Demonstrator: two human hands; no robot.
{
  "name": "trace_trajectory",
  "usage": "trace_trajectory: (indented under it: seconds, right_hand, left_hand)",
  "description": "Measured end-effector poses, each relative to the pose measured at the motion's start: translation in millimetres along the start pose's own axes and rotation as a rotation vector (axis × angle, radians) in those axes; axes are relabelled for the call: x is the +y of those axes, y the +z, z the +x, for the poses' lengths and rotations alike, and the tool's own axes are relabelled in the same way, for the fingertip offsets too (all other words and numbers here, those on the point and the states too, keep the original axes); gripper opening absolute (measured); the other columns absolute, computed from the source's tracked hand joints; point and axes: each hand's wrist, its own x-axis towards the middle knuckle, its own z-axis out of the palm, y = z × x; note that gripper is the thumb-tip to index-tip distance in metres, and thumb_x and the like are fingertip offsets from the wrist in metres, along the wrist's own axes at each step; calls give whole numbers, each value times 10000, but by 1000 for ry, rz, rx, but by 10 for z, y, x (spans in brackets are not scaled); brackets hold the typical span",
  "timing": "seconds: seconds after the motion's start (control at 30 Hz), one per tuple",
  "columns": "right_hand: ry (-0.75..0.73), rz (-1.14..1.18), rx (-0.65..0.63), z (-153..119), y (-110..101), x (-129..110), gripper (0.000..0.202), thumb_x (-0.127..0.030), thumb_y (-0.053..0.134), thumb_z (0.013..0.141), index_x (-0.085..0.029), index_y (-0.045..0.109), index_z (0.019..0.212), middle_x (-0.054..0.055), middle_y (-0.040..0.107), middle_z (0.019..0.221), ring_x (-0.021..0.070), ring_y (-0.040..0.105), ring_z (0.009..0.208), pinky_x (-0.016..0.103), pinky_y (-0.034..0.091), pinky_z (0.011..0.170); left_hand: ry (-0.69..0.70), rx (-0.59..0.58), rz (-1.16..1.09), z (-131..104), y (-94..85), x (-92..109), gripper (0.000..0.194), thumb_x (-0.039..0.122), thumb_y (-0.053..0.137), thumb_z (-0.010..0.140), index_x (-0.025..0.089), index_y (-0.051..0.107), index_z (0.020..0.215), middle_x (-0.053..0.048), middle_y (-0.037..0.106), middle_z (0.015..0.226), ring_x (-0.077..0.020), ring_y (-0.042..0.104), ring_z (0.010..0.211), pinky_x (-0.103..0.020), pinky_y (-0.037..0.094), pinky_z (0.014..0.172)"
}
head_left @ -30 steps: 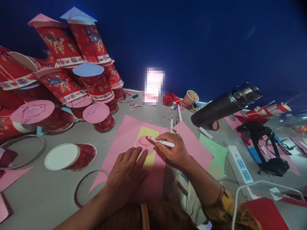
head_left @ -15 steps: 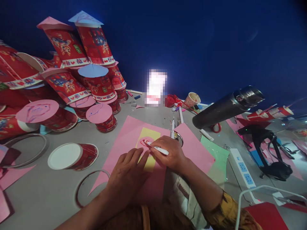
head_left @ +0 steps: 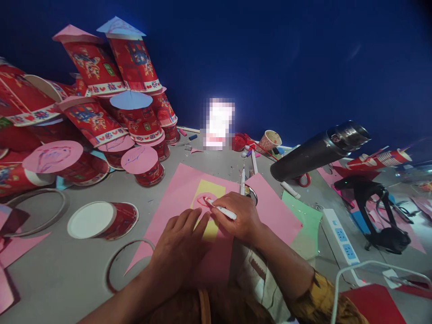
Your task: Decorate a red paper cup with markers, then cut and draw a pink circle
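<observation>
My right hand (head_left: 238, 215) grips a white marker pen (head_left: 225, 211), its tip on a small pink paper oval (head_left: 201, 196) that bears a red curved line. This oval lies on a yellow paper strip (head_left: 216, 183), which rests on a large pink sheet (head_left: 172, 193). My left hand (head_left: 184, 245) lies flat with its fingers stretched over the pink sheet and the yellow strip, the fingertips just below the oval. Part of the oval's lower right edge is hidden behind my right hand and the marker.
Stacked red paper cups (head_left: 140, 121) with paper discs and cones fill the left. One red cup (head_left: 123, 219) lies nearer me. To the right are a black thermos (head_left: 303, 155), a green sheet (head_left: 305, 220), a power strip (head_left: 340, 236) and a black headset-like frame (head_left: 381, 216).
The marker tip has moved slightly to the right, and the red line on the pink oval has grown longer. My left hand stays in place.
</observation>
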Motion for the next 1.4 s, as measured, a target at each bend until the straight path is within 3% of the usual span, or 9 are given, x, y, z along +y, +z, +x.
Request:
trace_trajectory:
  seconds: [0.17, 0.37, 0.77, 0.97, 1.27, 1.4]
  right_hand:
    - [-41, -55, -5, 5, 39, 2, 78, -260, 653, 1029, -231, 717, 994, 41, 808, 843, 196, 741, 746, 323, 510, 681]
    - [49, -77, 60, -1, -54, -34, 137, -263, 653, 1023, -222, 709, 905, 21, 766, 728, 172, 689, 648, 318, 469, 640]
    - [-32, -98, 15, -1, 41, 24, 114, -279, 640, 1040, -227, 715, 971, 45, 811, 826, 191, 737, 722, 325, 498, 673]
    - [28, -105, 54, -3, -59, -24, 140, -257, 656, 1017, -224, 701, 889, 31, 764, 718, 181, 695, 645, 319, 463, 633]
    - [14, -78, 28, 20, -34, -15, 100, -263, 667, 1010, -217, 715, 936, 42, 790, 769, 195, 719, 681, 318, 480, 659]
    - [55, -76, 55, 15, -93, -17, 136, -244, 652, 991, -223, 697, 865, 32, 768, 724, 182, 701, 649, 307, 471, 637]
  left_hand:
    - [-8, -16, -12, -2, -9, 5, 538, 143, 763, 826, 184, 650, 1351, -133, 716, 1296, -336, 644, 1198, -466, 549, 942]
    - [3, -7, 3, 3, 9, 8, 571, 142, 764, 807, 171, 655, 1366, -138, 720, 1296, -340, 645, 1187, -467, 550, 929]
    - [2, -33, 11, -3, -64, 10, 569, 137, 747, 819, 180, 649, 1377, -133, 721, 1310, -330, 656, 1183, -454, 550, 937]
    - [-9, -10, 31, 1, -18, 21, 552, 121, 727, 817, 182, 659, 1361, -131, 731, 1296, -334, 661, 1183, -457, 553, 928]
    - [7, 12, 11, 9, -32, 21, 557, 150, 768, 818, 172, 658, 1363, -131, 728, 1315, -335, 660, 1173, -463, 550, 919]
    - [5, 15, 18, 11, -52, 29, 548, 175, 789, 814, 165, 659, 1346, -129, 733, 1295, -332, 661, 1156, -457, 546, 909]
